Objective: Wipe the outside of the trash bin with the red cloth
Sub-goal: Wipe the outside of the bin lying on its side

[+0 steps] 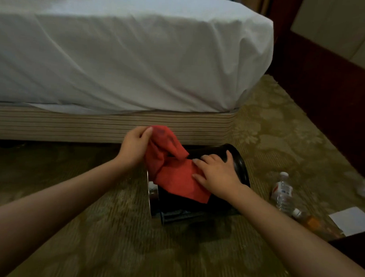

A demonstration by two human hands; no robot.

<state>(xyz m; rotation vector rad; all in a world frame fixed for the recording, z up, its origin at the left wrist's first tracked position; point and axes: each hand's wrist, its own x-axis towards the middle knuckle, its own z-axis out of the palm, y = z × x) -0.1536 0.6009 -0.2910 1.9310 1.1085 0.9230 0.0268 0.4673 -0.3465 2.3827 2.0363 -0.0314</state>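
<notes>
A black trash bin (236,161) lies on its side on the carpet, with its shiny metal rim toward the left and its base toward the right. The red cloth (176,177) is draped over the bin's upper side. My left hand (133,147) pinches one corner of the cloth and holds it up above the bin's left end. My right hand (215,172) lies flat with spread fingers on the cloth and the bin's side, pressing down.
A bed (128,53) with a white sheet and a striped base stands just behind the bin. A clear water bottle (283,191), an orange-filled bottle (311,221) and a white paper (350,218) lie on the patterned carpet at right. Dark wooden furniture stands at far right.
</notes>
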